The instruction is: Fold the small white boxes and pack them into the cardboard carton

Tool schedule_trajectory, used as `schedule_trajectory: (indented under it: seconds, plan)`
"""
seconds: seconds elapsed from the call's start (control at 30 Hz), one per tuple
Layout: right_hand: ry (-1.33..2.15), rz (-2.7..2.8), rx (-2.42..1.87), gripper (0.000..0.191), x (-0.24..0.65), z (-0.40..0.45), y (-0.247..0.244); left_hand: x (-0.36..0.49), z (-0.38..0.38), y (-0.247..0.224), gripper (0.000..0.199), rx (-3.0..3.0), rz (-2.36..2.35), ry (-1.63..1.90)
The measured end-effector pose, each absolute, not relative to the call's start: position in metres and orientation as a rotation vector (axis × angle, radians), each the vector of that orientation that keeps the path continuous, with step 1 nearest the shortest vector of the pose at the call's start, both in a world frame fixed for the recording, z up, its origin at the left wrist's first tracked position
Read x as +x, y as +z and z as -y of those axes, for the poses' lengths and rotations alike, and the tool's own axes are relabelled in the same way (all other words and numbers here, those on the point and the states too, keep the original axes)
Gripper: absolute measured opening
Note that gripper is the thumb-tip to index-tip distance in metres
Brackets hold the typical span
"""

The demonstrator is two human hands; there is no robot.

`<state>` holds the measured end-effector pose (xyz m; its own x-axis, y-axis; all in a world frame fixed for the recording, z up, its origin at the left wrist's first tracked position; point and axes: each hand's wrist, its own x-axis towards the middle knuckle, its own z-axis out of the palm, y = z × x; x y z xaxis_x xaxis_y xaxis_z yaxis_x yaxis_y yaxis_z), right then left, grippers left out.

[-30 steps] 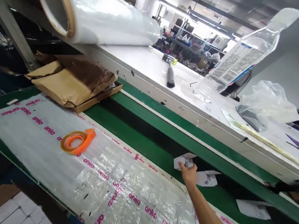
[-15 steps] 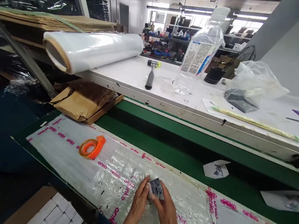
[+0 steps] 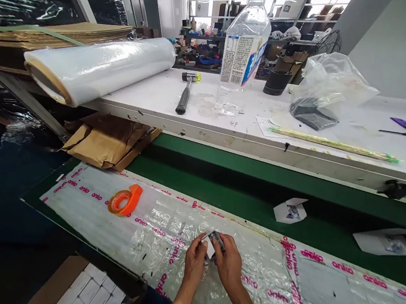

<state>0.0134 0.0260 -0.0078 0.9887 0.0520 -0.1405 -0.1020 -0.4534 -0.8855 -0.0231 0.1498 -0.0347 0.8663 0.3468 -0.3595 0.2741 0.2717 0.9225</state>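
Two hands meet near the middle of the printed plastic sheet: the left hand and right hand both pinch a small card, held upright between fingertips just above the surface, seemingly for inspection. An orange tape dispenser lies well apart, far left.

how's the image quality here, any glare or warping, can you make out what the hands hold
Head view: wide-angle warp bends the white bench edge and leans the water bottle; ceiling lights blow out behind it; glare mottles the printed plastic sheet. Left hand and right hand pinch a small card-like item, sharp enough to see but too small to identify.
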Motion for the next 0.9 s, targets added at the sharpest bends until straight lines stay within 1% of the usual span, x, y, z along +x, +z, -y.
schedule_trajectory:
  seconds: [0.17,0.23,0.27,0.33,0.4,0.43,0.47,0.5,0.53,0.6,0.7,0.8,0.83,0.9]
  plan:
    - [0.422,-0.162,-1.714,0.074,0.01,-0.003,-0.007,-0.023,-0.15,-0.031,0.068,1.321,-0.57,0.025]
    - [0.459,-0.157,-1.683,0.07,0.017,-0.002,-0.008,-0.02,-0.15,-0.03,0.064,1.345,-0.559,0.056]
    - [0.452,-0.119,-1.705,0.069,0.022,-0.004,-0.008,-0.018,-0.15,-0.029,0.059,1.366,-0.556,0.079]
    - [0.411,-0.044,-1.75,0.062,0.033,-0.007,-0.009,-0.013,-0.149,-0.029,0.042,1.422,-0.552,0.115]
    - [0.379,0.057,-1.784,0.047,0.043,-0.006,-0.007,-0.011,-0.149,-0.027,0.023,1.483,-0.531,0.125]
    - [0.371,0.117,-1.794,0.039,0.046,-0.004,-0.005,-0.011,-0.151,-0.026,0.016,1.516,-0.512,0.123]
    - [0.373,0.174,-1.8,0.031,0.048,-0.001,-0.003,-0.013,-0.153,-0.023,0.013,1.542,-0.494,0.116]
    - [0.385,0.225,-1.799,0.026,0.05,0.004,-0.001,-0.017,-0.156,-0.02,0.017,1.576,-0.473,0.108]
    - [0.404,0.265,-1.795,0.025,0.05,0.01,0.002,-0.022,-0.16,-0.016,0.023,1.632,-0.433,0.098]
    - [0.458,0.315,-1.772,0.031,0.047,0.021,0.005,-0.033,-0.163,-0.006,0.036,1.843,-0.294,0.073]
    - [0.524,0.297,-1.716,0.037,0.042,0.03,0.004,-0.045,-0.147,0.009,0.048,2.274,-0.073,-0.009]
    - [0.53,0.146,-1.657,0.037,0.041,0.028,-0.001,-0.039,-0.114,0.018,0.062,2.509,-0.077,-0.156]
    - [0.531,0.079,-1.629,0.04,0.042,0.025,-0.002,-0.033,-0.105,0.02,0.064,2.549,-0.103,-0.182]
    - [0.543,-0.059,-1.555,0.053,0.043,0.021,-0.004,-0.017,-0.096,0.023,0.063,2.572,-0.191,-0.153]
